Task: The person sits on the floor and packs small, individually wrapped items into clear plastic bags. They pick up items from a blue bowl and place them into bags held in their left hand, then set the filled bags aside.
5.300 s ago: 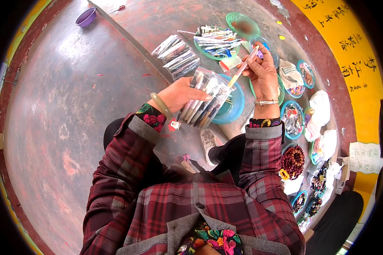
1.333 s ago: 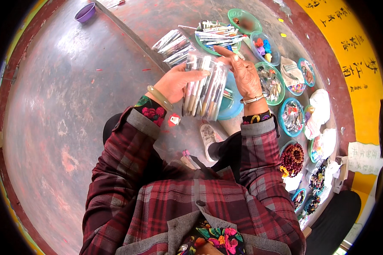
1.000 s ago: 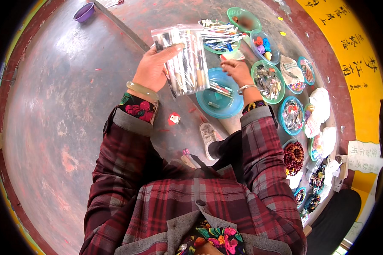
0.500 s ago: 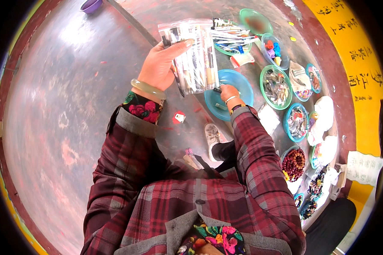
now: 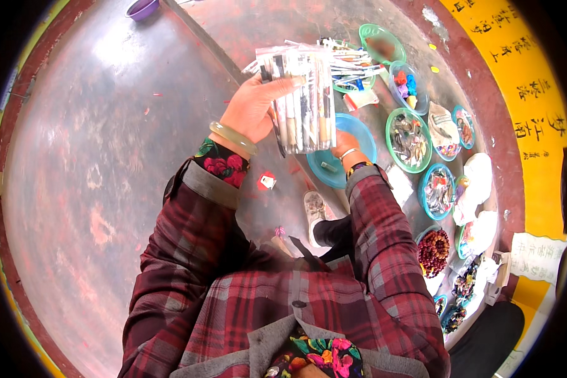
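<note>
Left fingers (image 5: 282,80) clasped round a clear packet bundle (image 5: 299,101), held up over the floor.

Right hand (image 5: 341,143) mostly hidden behind the bundle, over the blue dish (image 5: 359,129); grip impossible to tell. Likely light, slick plastic, contents thin and stiff, prone to sliding; best pinched across the middle as now. Below, worn reddish concrete floor (image 5: 107,157), green and blue dishes of beads (image 5: 409,135) along the right, yellow wall (image 5: 523,82) beyond.
</note>
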A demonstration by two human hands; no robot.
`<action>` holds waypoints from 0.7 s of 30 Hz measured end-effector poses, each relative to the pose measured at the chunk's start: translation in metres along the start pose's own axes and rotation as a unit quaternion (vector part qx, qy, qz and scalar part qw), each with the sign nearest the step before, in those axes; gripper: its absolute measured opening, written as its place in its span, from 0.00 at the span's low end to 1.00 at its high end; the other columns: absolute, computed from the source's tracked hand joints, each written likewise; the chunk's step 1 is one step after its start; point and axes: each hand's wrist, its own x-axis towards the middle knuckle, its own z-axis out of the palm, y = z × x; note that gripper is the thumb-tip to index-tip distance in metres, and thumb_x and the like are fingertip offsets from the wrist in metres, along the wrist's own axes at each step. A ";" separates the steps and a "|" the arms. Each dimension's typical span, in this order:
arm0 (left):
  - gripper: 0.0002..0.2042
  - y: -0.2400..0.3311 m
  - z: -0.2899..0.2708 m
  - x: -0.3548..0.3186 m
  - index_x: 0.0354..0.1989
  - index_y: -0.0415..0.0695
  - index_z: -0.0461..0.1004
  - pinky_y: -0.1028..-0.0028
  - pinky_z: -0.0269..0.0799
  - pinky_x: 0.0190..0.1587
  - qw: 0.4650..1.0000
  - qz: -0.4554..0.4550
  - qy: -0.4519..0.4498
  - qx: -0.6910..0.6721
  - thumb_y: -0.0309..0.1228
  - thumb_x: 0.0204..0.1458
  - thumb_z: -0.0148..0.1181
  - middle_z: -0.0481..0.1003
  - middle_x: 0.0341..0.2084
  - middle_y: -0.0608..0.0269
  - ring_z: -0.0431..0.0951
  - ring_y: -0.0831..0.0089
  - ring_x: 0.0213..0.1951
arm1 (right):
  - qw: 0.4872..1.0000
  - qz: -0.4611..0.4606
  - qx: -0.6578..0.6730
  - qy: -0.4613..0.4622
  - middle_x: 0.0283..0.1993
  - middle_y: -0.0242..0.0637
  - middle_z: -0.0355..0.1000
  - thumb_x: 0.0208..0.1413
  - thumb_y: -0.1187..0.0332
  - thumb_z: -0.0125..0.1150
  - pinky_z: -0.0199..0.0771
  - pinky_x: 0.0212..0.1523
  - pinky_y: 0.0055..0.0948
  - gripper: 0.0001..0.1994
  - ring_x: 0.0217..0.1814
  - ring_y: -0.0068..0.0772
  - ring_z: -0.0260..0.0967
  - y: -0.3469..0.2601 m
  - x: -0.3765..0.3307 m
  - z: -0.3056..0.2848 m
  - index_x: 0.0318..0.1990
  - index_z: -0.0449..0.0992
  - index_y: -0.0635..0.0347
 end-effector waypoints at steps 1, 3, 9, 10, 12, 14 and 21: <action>0.12 -0.001 0.000 0.001 0.43 0.36 0.70 0.72 0.73 0.40 1.000 -0.013 -0.008 -0.005 0.22 0.50 0.55 0.75 0.36 0.59 0.77 0.71 0.37 | 0.999 0.011 0.034 0.037 0.40 0.51 0.72 0.44 0.72 0.56 0.69 0.45 0.43 0.18 0.44 0.51 0.70 0.005 0.002 -0.009 0.46 0.68 0.57; 0.11 -0.003 0.002 0.001 0.42 0.36 0.70 0.71 0.73 0.40 1.000 -0.027 -0.013 0.000 0.21 0.49 0.56 0.75 0.36 0.59 0.77 0.71 0.37 | 0.988 0.027 0.105 0.109 0.39 0.51 0.71 0.43 0.72 0.56 0.68 0.45 0.43 0.18 0.43 0.52 0.69 0.009 0.004 -0.037 0.46 0.68 0.59; 0.15 -0.011 0.009 -0.004 0.46 0.35 0.69 0.70 0.71 0.44 0.996 -0.043 -0.043 0.059 0.20 0.47 0.56 0.74 0.39 0.58 0.76 0.70 0.41 | 0.747 -0.037 0.638 0.183 0.33 0.39 0.72 0.49 0.76 0.56 0.74 0.28 0.19 0.19 0.29 0.23 0.71 0.005 -0.051 -0.156 0.51 0.65 0.61; 0.16 -0.015 0.008 -0.003 0.47 0.35 0.68 0.70 0.71 0.44 0.994 -0.048 -0.049 0.087 0.20 0.47 0.56 0.74 0.40 0.57 0.75 0.70 0.41 | 0.692 -0.069 0.691 0.196 0.34 0.39 0.73 0.51 0.77 0.54 0.75 0.28 0.20 0.17 0.29 0.25 0.71 0.004 -0.065 -0.167 0.51 0.65 0.62; 0.17 -0.022 0.008 -0.002 0.47 0.35 0.68 0.71 0.71 0.44 0.989 -0.052 -0.063 0.120 0.19 0.47 0.56 0.74 0.40 0.58 0.75 0.71 0.40 | 0.597 -0.139 0.764 0.203 0.36 0.43 0.73 0.53 0.76 0.53 0.74 0.27 0.19 0.16 0.31 0.29 0.72 0.007 -0.081 -0.181 0.51 0.65 0.62; 0.17 -0.032 0.010 -0.001 0.47 0.35 0.68 0.73 0.69 0.44 0.984 -0.047 -0.073 0.156 0.19 0.47 0.56 0.74 0.39 0.61 0.74 0.74 0.39 | 0.560 -0.161 0.784 0.215 0.37 0.45 0.73 0.53 0.76 0.54 0.74 0.27 0.20 0.17 0.32 0.31 0.73 0.006 -0.090 -0.188 0.51 0.64 0.62; 0.20 -0.057 0.009 0.000 0.51 0.36 0.65 0.76 0.67 0.46 0.958 -0.129 -0.113 0.231 0.19 0.46 0.56 0.73 0.41 0.64 0.72 0.79 0.40 | 0.508 -0.216 0.798 0.242 0.37 0.48 0.73 0.52 0.75 0.56 0.75 0.28 0.21 0.16 0.34 0.33 0.73 0.001 -0.095 -0.193 0.50 0.65 0.60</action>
